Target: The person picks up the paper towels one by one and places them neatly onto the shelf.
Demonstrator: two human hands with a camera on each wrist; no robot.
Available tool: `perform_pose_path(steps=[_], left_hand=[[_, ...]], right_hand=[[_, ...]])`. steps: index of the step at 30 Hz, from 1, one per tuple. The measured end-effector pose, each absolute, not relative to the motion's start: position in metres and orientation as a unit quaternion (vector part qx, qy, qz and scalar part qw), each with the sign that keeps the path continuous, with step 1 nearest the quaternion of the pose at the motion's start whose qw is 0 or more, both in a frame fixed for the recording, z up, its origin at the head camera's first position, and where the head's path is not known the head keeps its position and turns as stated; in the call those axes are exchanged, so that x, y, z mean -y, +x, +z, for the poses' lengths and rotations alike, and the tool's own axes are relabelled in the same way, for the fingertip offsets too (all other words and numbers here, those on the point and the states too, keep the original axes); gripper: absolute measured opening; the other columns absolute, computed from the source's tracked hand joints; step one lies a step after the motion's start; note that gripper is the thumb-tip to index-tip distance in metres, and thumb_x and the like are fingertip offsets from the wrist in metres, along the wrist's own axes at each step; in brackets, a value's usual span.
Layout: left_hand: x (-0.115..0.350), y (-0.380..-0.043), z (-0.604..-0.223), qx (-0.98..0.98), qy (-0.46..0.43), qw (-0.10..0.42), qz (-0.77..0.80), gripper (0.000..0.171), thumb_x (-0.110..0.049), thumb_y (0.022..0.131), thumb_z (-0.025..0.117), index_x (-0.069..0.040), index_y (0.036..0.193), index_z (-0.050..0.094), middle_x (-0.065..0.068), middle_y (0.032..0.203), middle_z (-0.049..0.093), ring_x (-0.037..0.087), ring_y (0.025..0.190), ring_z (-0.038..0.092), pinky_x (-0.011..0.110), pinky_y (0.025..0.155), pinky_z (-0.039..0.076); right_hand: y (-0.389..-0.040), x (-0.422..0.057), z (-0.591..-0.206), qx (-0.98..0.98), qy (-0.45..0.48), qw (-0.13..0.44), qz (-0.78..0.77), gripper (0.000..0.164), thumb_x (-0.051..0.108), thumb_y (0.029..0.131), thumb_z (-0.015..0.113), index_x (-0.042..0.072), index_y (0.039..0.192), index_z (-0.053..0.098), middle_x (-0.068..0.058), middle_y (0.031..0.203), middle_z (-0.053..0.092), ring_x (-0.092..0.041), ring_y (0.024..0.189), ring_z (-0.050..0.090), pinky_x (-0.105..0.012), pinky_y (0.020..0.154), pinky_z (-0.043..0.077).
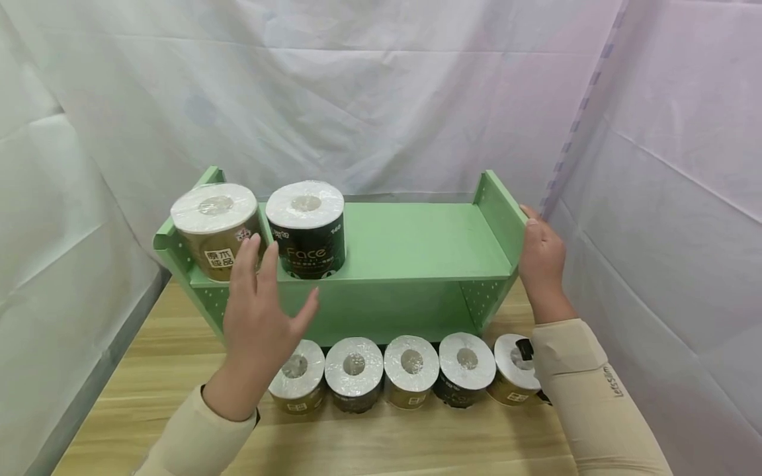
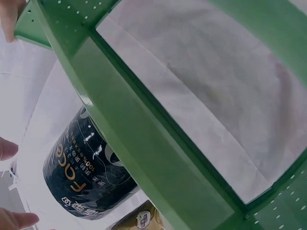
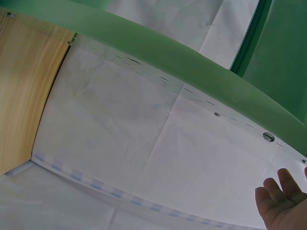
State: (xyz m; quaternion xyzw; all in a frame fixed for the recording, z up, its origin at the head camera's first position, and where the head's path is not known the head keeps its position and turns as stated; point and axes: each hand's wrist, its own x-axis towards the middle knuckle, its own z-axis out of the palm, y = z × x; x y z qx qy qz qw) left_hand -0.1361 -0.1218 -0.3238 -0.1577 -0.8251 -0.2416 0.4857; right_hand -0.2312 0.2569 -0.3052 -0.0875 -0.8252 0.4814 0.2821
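A green two-tier shelf (image 1: 417,241) stands on the table. On its upper board, at the left end, are a gold-wrapped toilet roll (image 1: 215,231) and a black-wrapped toilet roll (image 1: 306,231), both upright. My left hand (image 1: 258,320) hovers in front of them, fingers spread and holding nothing. At the other end, my right hand (image 1: 543,258) grips the upper edge of the shelf's right side panel (image 1: 500,218). The right wrist view shows some of that hand's fingers (image 3: 273,196) beside the panel's outer face.
In front of the shelf, a row of several upright rolls (image 1: 412,367) in gold and black wrappers spans the wooden table (image 1: 143,370). The right sleeve partly covers the rightmost roll (image 1: 513,377). White cloth (image 1: 381,99) hangs behind and at both sides.
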Motion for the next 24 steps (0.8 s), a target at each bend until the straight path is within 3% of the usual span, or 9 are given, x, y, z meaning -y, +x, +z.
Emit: perform_pose_path(steps=[8,14,16,21,24], left_hand=[[0.126,-0.125,-0.343,0.786,-0.17,0.539,-0.253,0.061,-0.034,0.084,0.06,0.009,0.127,0.051,0.029,0.129,0.051,0.046,0.115,0.049,0.05,0.096,0.043],[0.13,-0.118,-0.363,0.771,-0.183,0.553,-0.257,0.052,-0.033,0.088,0.055,0.012,0.115,0.057,0.029,0.115,0.058,0.046,0.101,0.055,0.032,0.101,0.04],[0.132,-0.114,-0.37,0.777,-0.184,0.546,-0.252,0.049,-0.032,0.089,0.054,0.012,0.111,0.06,0.028,0.111,0.059,0.044,0.098,0.057,0.03,0.097,0.042],[0.138,-0.108,-0.386,0.802,-0.167,0.523,-0.234,0.042,-0.03,0.088,0.051,0.008,0.099,0.065,0.022,0.102,0.064,0.04,0.09,0.06,0.043,0.076,0.048],[0.142,-0.106,-0.394,0.826,-0.157,0.49,-0.229,0.039,-0.027,0.084,0.053,0.007,0.099,0.065,0.022,0.099,0.065,0.04,0.088,0.061,0.047,0.073,0.05]], right_hand=[[-0.233,-0.256,-0.306,0.827,-0.084,0.277,0.482,0.049,0.039,0.1,0.027,0.024,0.136,0.058,0.006,0.141,0.052,-0.014,0.117,0.052,-0.029,0.085,0.042],[-0.232,-0.256,-0.306,0.826,-0.085,0.273,0.486,0.049,0.039,0.1,0.027,0.025,0.136,0.057,0.006,0.141,0.051,-0.014,0.118,0.051,-0.03,0.086,0.042],[-0.231,-0.257,-0.306,0.827,-0.085,0.273,0.484,0.049,0.038,0.1,0.027,0.024,0.136,0.057,0.005,0.141,0.051,-0.015,0.119,0.051,-0.032,0.088,0.042],[-0.23,-0.257,-0.305,0.83,-0.083,0.27,0.481,0.05,0.038,0.1,0.026,0.024,0.137,0.056,0.004,0.142,0.05,-0.016,0.121,0.05,-0.04,0.094,0.042],[-0.23,-0.258,-0.305,0.829,-0.084,0.269,0.483,0.05,0.038,0.1,0.025,0.024,0.138,0.056,0.004,0.143,0.05,-0.017,0.122,0.049,-0.041,0.096,0.042]])
